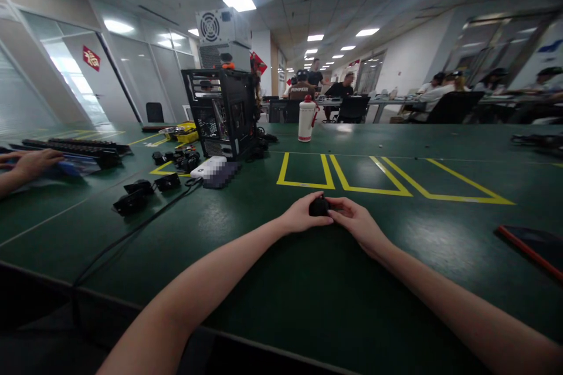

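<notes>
My left hand [303, 214] curls its thumb and fingers around a small, dark, rounded black object [319, 207], whose exact kind I cannot make out. From the other side, my right hand [355, 220] meets it, thumb and fingertips pinched at its right edge. Both hands are close together, low over the green table [334, 293], just on the near side of the yellow tape outlines [303, 184]. Part of the black object is covered by my fingers.
Left of my hands lie coiled black cables [132, 201], a white device [211, 166] and a long cord. Behind them stands an open black computer case [229, 111] topped by power supplies [224, 26]. A white bottle [307, 122], an orange-edged tablet [534, 246] and another person's hand [37, 161] also show.
</notes>
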`<state>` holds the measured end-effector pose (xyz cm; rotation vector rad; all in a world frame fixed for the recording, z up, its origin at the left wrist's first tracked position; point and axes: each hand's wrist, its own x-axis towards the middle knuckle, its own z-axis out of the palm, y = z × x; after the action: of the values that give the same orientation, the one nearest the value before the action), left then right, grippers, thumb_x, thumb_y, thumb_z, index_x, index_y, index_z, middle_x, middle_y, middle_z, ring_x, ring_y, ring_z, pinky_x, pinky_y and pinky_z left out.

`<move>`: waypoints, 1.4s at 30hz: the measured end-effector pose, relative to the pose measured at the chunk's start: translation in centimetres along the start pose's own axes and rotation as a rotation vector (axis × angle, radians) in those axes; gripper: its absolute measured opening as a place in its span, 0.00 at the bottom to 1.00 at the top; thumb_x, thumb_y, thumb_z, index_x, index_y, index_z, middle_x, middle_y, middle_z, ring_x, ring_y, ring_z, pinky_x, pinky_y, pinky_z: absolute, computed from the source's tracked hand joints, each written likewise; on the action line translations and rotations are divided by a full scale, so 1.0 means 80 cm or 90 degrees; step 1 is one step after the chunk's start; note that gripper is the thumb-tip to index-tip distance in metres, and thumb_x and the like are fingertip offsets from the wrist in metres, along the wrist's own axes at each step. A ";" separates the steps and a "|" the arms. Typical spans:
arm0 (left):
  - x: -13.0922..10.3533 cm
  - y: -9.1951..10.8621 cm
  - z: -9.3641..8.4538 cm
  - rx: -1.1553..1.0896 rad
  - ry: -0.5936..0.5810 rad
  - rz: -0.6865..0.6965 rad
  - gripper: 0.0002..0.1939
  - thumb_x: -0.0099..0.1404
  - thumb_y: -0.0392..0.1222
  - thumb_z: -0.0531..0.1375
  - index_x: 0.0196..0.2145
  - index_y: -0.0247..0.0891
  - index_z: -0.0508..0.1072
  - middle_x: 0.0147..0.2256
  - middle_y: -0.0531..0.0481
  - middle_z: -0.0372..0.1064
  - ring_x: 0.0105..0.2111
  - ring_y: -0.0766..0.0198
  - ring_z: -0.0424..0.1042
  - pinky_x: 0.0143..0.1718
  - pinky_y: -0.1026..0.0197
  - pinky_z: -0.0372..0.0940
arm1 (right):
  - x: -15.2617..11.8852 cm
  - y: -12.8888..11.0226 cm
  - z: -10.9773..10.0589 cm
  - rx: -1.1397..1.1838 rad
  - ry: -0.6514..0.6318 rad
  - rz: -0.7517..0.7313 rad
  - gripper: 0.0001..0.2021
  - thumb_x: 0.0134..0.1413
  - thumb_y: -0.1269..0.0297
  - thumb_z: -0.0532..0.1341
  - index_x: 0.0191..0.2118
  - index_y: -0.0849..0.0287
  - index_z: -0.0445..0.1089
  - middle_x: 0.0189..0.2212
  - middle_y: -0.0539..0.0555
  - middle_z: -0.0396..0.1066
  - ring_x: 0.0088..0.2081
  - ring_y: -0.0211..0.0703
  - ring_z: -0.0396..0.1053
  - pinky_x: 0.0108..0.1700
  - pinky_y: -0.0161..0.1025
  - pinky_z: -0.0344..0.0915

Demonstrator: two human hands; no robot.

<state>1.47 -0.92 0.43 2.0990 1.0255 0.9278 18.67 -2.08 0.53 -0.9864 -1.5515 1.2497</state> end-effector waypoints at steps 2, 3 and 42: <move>0.000 -0.003 0.002 0.019 0.017 0.024 0.35 0.52 0.47 0.62 0.55 0.34 0.55 0.54 0.40 0.57 0.54 0.54 0.57 0.55 0.50 0.52 | 0.000 0.002 0.001 0.018 -0.008 -0.016 0.16 0.44 0.65 0.62 0.43 0.58 0.67 0.42 0.55 0.69 0.45 0.44 0.67 0.50 0.46 0.61; 0.000 -0.004 0.003 0.028 0.026 0.032 0.35 0.52 0.46 0.62 0.55 0.35 0.56 0.53 0.40 0.58 0.53 0.54 0.58 0.54 0.50 0.52 | 0.000 0.003 0.001 0.027 -0.010 -0.019 0.16 0.44 0.65 0.62 0.43 0.58 0.67 0.42 0.54 0.69 0.45 0.43 0.66 0.51 0.45 0.60; -0.014 0.004 0.000 0.035 0.046 0.118 0.31 0.49 0.37 0.63 0.50 0.37 0.57 0.48 0.43 0.60 0.49 0.54 0.61 0.51 0.51 0.55 | -0.008 0.004 0.000 0.009 -0.057 -0.036 0.17 0.44 0.62 0.62 0.43 0.57 0.65 0.42 0.54 0.69 0.43 0.43 0.67 0.47 0.43 0.62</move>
<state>1.06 -1.99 0.32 2.2510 0.9127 1.0843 18.84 -2.62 0.16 -0.8817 -1.6257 1.2777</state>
